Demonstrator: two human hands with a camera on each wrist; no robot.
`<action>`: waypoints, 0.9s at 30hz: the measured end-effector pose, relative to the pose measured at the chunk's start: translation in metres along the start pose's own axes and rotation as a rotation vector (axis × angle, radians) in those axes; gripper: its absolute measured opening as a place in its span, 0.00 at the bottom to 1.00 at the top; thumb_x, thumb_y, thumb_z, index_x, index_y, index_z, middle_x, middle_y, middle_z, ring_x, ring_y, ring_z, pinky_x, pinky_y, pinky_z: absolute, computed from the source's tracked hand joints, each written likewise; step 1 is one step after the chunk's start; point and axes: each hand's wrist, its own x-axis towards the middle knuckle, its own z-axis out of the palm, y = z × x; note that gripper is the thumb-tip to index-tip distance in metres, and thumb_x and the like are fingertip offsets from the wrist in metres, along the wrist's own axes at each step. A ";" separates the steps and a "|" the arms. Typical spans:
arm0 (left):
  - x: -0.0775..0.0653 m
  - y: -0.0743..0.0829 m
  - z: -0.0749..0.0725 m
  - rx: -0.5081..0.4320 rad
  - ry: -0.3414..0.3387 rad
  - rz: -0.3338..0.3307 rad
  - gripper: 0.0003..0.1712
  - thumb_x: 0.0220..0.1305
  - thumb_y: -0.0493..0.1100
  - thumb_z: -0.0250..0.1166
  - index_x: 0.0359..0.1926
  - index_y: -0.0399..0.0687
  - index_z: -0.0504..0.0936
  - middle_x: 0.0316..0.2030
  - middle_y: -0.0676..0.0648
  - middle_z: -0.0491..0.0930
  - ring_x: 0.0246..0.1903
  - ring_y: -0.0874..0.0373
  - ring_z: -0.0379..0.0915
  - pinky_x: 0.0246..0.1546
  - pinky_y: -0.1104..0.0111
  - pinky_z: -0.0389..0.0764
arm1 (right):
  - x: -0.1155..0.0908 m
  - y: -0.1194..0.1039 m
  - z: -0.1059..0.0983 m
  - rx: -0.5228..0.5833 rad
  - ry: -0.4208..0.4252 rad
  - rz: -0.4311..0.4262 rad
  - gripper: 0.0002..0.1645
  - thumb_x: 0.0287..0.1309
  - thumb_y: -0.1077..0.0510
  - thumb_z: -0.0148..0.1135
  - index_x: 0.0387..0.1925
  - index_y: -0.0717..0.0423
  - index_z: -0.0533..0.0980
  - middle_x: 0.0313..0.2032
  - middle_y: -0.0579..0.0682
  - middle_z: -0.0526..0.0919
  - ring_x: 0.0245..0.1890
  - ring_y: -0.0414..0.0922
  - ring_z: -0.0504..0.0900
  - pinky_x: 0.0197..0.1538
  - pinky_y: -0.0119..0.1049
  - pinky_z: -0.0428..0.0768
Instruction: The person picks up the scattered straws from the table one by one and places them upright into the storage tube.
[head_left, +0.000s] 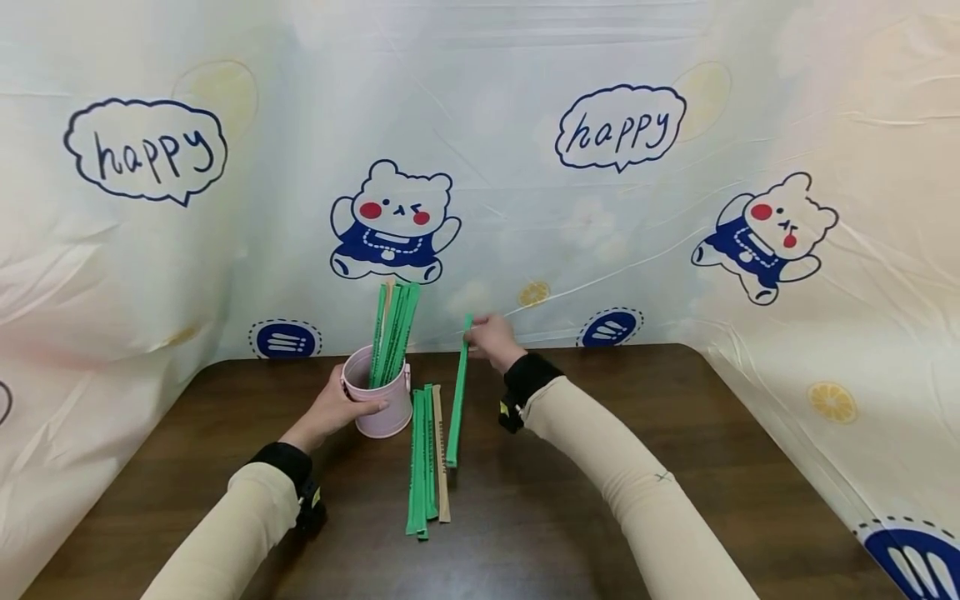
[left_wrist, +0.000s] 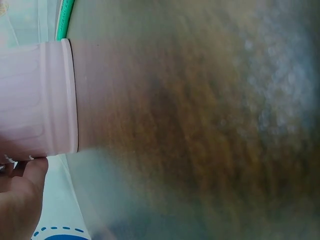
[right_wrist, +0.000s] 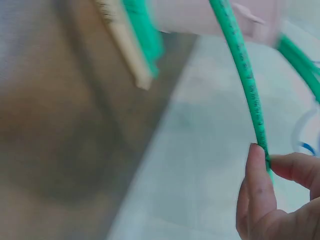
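Note:
My left hand (head_left: pixel 333 408) holds a small pink bucket (head_left: pixel 390 417) by its side, thumb across the front. Several long green paper-wrapped sticks (head_left: pixel 397 333) and a tan one stand in the bucket, leaning right. With thumb and fingers, my right hand (head_left: pixel 495 340) pinches the upper end of a slim green paper-wrapped stick (right_wrist: pixel 245 75), printed with small lettering. That stick slants down to the right of the bucket. Beside it, several green wrapped sticks (head_left: pixel 417 467) and a tan wrapped stick (head_left: pixel 441 458) lie on the table.
The dark brown wooden table (head_left: pixel 600 433) ends at a hanging cloth (head_left: pixel 495 225) printed with cartoon bears, which also lines both sides. Both wrists wear black bands with small cameras. The bucket stands near the table's far edge.

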 end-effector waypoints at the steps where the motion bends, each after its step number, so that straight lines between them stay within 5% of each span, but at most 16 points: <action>1: 0.000 0.000 0.000 -0.002 0.000 -0.003 0.61 0.61 0.49 0.73 0.78 0.41 0.38 0.75 0.29 0.48 0.72 0.34 0.53 0.74 0.34 0.58 | 0.001 -0.010 -0.002 0.020 0.009 -0.019 0.32 0.67 0.71 0.53 0.71 0.69 0.64 0.60 0.71 0.78 0.54 0.59 0.84 0.62 0.51 0.83; 6: 0.000 -0.001 -0.001 -0.003 0.001 -0.006 0.61 0.62 0.48 0.72 0.78 0.40 0.37 0.75 0.29 0.48 0.72 0.34 0.52 0.74 0.34 0.58 | 0.002 -0.062 -0.009 0.130 0.078 -0.135 0.34 0.67 0.71 0.53 0.74 0.64 0.62 0.55 0.66 0.79 0.56 0.59 0.83 0.59 0.46 0.86; 13: 0.003 -0.004 -0.001 -0.018 -0.003 -0.002 0.60 0.63 0.46 0.71 0.79 0.40 0.36 0.75 0.30 0.48 0.72 0.34 0.52 0.74 0.34 0.58 | 0.000 -0.106 -0.001 0.213 0.158 -0.329 0.32 0.70 0.68 0.56 0.73 0.60 0.63 0.39 0.47 0.71 0.41 0.42 0.78 0.58 0.48 0.86; 20: 0.005 -0.003 0.003 -0.019 -0.006 -0.014 0.59 0.63 0.47 0.72 0.78 0.39 0.38 0.75 0.30 0.51 0.72 0.34 0.53 0.75 0.35 0.58 | -0.011 -0.093 0.029 0.057 0.195 -0.509 0.30 0.71 0.65 0.58 0.71 0.59 0.64 0.46 0.55 0.77 0.47 0.47 0.79 0.49 0.35 0.85; 27: 0.001 -0.003 0.002 -0.024 -0.015 -0.010 0.60 0.63 0.47 0.71 0.78 0.39 0.35 0.75 0.29 0.48 0.71 0.34 0.52 0.74 0.34 0.59 | -0.024 -0.049 0.063 -0.051 0.117 -0.527 0.28 0.71 0.65 0.58 0.69 0.62 0.65 0.50 0.62 0.79 0.52 0.54 0.80 0.49 0.32 0.82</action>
